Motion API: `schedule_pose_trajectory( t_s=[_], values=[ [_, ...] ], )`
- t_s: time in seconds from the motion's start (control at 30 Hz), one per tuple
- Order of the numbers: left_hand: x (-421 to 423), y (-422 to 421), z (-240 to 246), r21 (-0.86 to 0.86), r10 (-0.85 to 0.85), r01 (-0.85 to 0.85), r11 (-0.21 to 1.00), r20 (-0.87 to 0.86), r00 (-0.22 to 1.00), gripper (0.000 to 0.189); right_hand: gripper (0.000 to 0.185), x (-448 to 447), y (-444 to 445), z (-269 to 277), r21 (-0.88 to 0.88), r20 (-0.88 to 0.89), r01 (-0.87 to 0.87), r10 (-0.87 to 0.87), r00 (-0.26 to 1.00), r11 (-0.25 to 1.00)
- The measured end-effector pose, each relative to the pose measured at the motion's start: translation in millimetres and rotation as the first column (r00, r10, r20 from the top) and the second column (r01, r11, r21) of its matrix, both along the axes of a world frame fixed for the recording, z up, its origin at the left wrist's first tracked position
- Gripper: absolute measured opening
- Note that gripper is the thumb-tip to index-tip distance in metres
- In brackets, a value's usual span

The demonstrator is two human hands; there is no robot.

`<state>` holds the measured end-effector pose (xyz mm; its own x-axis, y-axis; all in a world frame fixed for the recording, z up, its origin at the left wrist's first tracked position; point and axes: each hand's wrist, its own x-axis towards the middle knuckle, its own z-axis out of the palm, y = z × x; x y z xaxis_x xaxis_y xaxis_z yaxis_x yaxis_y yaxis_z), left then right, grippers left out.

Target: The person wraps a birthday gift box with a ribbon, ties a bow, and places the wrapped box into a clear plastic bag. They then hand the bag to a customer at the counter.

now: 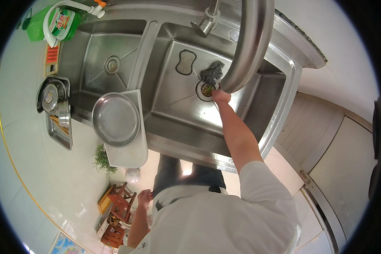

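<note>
My right hand (221, 96) reaches down into the right basin of a stainless steel sink (190, 109). It is at the right rim of the drain strainer (207, 90), which holds greenish-brown food scraps. I cannot tell whether the fingers grip the strainer. Just above the drain lies a grey scouring pad of metal wire (213, 72). A dark-edged sponge (186, 62) rests flat on the basin floor to its left. Away from the sink, my left hand (144, 197) hangs by my hip, and its fingers are too small to read clearly.
A curved steel faucet spout (255, 47) arches over the right basin, close to my right hand. A round metal tray (116, 119) sits on a white cutting board (127, 156) at the front left. Metal pans (52, 96) and a green detergent jug (39, 27) stand farther left.
</note>
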<state>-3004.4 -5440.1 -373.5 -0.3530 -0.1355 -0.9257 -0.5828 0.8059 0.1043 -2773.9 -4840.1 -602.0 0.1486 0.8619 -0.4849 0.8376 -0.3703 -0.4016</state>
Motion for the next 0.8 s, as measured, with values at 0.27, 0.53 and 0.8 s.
schedule_pose_trajectory(
  t_s=[0.27,0.53,0.8],
  values=[
    [5,-4,0,-0.059,-0.010,0.010,0.998,-0.004,1.000,0.028,0.035,-16,40,-28,-0.009,-0.289,0.127,-0.124,0.949,0.992],
    [-9,6,10,0.019,-0.153,0.154,0.988,-0.042,0.987,0.022,0.035,24,-4,27,-0.169,-0.240,0.163,-0.201,0.950,0.972],
    [-74,52,-60,0.182,-0.328,0.304,0.935,0.123,0.937,0.011,0.023,124,-129,178,0.028,-0.449,0.438,-0.380,0.808,0.898]
  ],
)
